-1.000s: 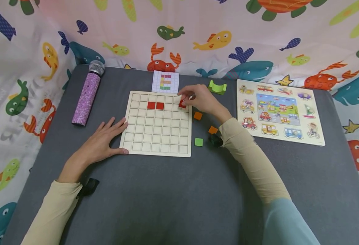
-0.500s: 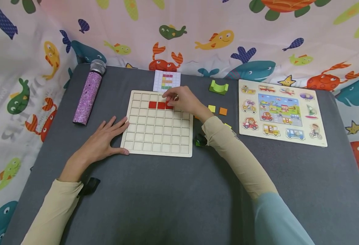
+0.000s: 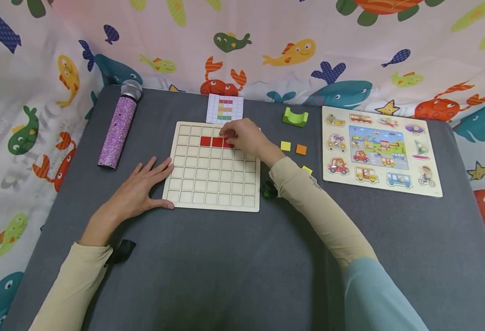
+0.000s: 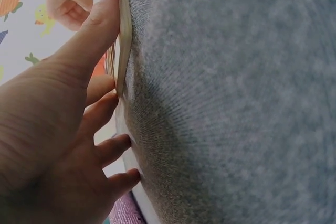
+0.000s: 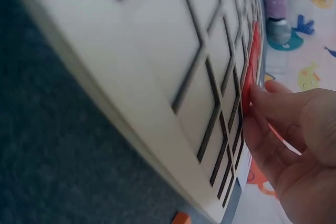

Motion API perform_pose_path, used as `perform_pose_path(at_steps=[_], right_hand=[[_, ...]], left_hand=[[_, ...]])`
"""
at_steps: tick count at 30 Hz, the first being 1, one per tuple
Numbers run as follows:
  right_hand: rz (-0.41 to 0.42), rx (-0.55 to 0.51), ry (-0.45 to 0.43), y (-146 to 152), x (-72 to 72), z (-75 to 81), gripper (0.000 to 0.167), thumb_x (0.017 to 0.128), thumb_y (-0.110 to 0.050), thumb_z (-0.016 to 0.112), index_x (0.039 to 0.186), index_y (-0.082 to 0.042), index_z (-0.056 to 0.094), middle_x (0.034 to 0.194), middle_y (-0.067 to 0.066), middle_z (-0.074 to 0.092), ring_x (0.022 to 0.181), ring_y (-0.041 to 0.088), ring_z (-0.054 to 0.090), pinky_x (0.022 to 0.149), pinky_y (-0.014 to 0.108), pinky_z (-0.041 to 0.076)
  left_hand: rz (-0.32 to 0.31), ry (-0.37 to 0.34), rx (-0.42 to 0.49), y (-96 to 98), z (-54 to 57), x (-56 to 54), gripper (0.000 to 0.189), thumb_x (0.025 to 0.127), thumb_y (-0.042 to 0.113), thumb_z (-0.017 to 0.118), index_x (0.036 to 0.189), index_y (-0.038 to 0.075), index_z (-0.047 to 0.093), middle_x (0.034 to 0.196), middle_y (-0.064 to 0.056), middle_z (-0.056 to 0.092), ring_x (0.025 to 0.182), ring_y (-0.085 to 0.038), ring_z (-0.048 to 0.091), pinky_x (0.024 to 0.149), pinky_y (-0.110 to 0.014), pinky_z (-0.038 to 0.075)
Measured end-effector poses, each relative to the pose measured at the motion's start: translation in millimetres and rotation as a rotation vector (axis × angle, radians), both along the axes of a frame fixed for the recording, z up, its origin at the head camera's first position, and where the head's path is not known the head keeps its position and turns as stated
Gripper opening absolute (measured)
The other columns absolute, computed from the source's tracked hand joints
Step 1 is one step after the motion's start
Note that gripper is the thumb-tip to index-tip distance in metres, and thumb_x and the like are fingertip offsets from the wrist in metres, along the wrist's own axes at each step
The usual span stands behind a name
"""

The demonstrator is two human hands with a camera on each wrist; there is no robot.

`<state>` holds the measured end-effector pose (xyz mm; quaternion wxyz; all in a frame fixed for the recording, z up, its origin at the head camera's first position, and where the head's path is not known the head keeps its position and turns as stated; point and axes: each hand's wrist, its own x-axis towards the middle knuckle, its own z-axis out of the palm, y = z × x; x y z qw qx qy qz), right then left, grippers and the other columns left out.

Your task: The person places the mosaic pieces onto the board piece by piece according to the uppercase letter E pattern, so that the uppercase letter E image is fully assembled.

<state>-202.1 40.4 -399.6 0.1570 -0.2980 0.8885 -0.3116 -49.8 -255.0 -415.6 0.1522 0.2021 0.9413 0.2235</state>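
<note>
A square wooden grid board (image 3: 208, 187) lies on the grey table. My left hand (image 3: 136, 193) rests at its left side with fingers spread, the fingertips and thumb touching the edge. Two red square tiles (image 3: 211, 141) sit side by side in the second row of cells. Just right of them, my right hand (image 3: 244, 135) pinches a third red tile (image 3: 227, 143) between thumb and fingers, down at the grid. In the right wrist view the fingertips meet the red tile (image 5: 247, 94) at board level. Behind the board lies a card (image 3: 215, 108) printed with a coloured grid pattern.
Right of the board lie yellow (image 3: 285, 145) and orange (image 3: 301, 149) tiles, others partly hidden by the right forearm. A green curved block (image 3: 295, 118) stands behind them. A picture puzzle (image 3: 434, 186) lies at the right, a glittery purple microphone (image 3: 119, 128) at the left.
The right hand has moved left across the board with the red tile, from near its right edge to beside the two other red tiles. The left hand stays in place.
</note>
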Motion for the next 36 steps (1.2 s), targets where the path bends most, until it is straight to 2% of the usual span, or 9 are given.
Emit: perform_pose_path(at_steps=[6,10,15,21,27,36], right_hand=[[0.005,0.034,0.048,-3,3.1,0.1,0.023,0.093,-0.001,0.065,0.115,-0.004,0.07,0.105,0.007,0.069,0.095,0.018,0.061,0.088,0.029,0.051],[0.014,0.038,0.006,-2,2.1,3.4,0.025,0.093,-0.003,0.065,0.118,-0.004,0.069,0.107,0.008,0.069,0.097,0.018,0.061,0.089,0.03,0.05],[0.016,-0.005,-0.045,11,-1.0,16.4,0.028,0.093,-0.006,0.066,0.121,-0.002,0.067,0.109,0.01,0.069,0.099,0.02,0.061,0.09,0.032,0.052],[-0.019,-0.016,-0.006,44,-0.3,25.8,0.03,0.093,-0.005,0.067,0.123,-0.001,0.066,0.109,0.013,0.069,0.099,0.022,0.062,0.092,0.036,0.051],[-0.08,-0.021,0.008,86,4.9,25.6,0.031,0.093,-0.004,0.066,0.123,0.0,0.066,0.113,0.015,0.067,0.103,0.026,0.062,0.094,0.039,0.051],[-0.185,0.146,0.01,132,10.4,13.5,0.037,0.089,-0.004,0.071,0.125,0.0,0.064,0.119,0.018,0.066,0.11,0.032,0.062,0.096,0.044,0.049]], left_hand=[[0.009,-0.003,-0.002,-0.6,1.3,-0.1,0.102,0.075,0.043,0.082,0.154,0.006,0.029,0.162,-0.011,0.019,0.148,-0.042,0.007,0.117,-0.06,0.003],[0.006,-0.007,0.0,-0.9,1.8,0.0,0.101,0.075,0.042,0.082,0.154,0.006,0.029,0.162,-0.011,0.02,0.148,-0.043,0.007,0.117,-0.06,0.003],[0.007,-0.003,0.015,-0.5,1.0,0.0,0.101,0.075,0.044,0.081,0.154,0.006,0.03,0.162,-0.011,0.02,0.148,-0.043,0.008,0.117,-0.06,0.003],[0.011,-0.012,0.012,0.2,0.1,-0.3,0.101,0.076,0.043,0.081,0.154,0.007,0.028,0.162,-0.011,0.019,0.148,-0.042,0.006,0.118,-0.059,0.002],[0.013,-0.022,0.006,0.1,-0.9,-0.7,0.102,0.076,0.043,0.081,0.155,0.007,0.027,0.163,-0.011,0.018,0.148,-0.041,0.005,0.118,-0.059,0.001],[0.016,-0.036,-0.018,0.1,0.6,-0.4,0.102,0.076,0.042,0.081,0.155,0.007,0.027,0.163,-0.01,0.017,0.148,-0.041,0.004,0.118,-0.059,0.0]])
